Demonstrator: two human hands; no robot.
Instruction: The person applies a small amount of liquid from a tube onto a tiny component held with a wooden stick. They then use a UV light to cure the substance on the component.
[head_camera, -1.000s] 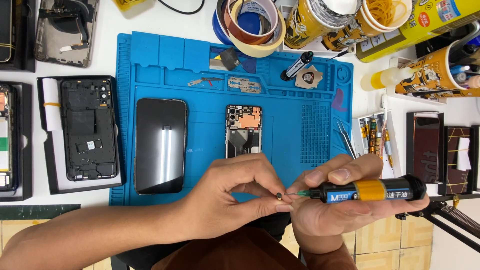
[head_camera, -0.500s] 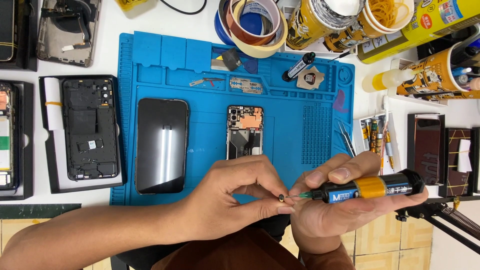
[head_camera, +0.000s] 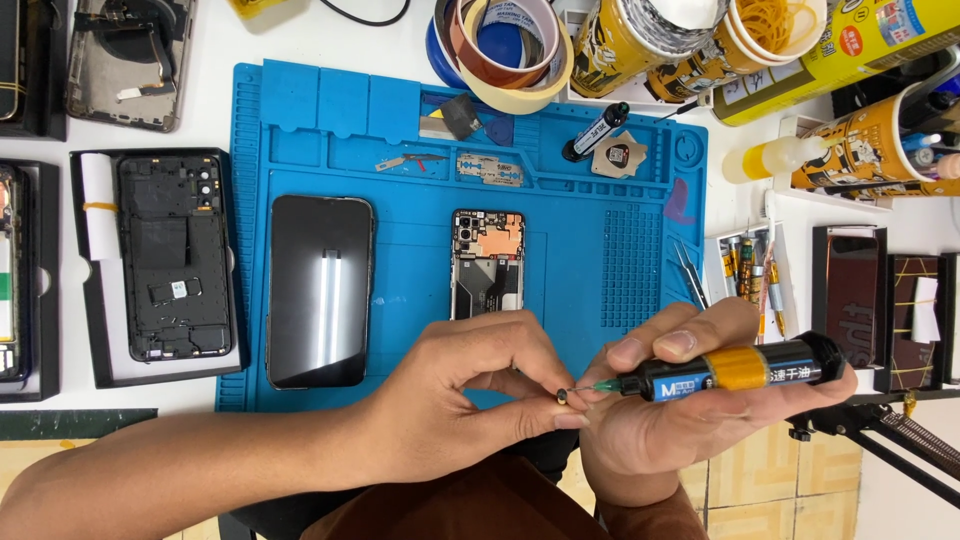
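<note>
Tiny metal part (head_camera: 562, 397) at green-tipped black syringe (head_camera: 735, 369) needle, horizontal.

Your left hand (head_camera: 450, 400) reaches in from eight o'clock, forearm bare, thumb and forefinger pinched together. Your right hand (head_camera: 680, 420) comes up from six o'clock, fingers (head_camera: 660, 345) curled closed, knuckles toward three o'clock, fingertips nearly meeting the left's.

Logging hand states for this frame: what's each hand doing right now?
Left hand: closed, pinching a tiny part at its fingertips.
Right hand: closed around a black needle-tip syringe tube.
</note>
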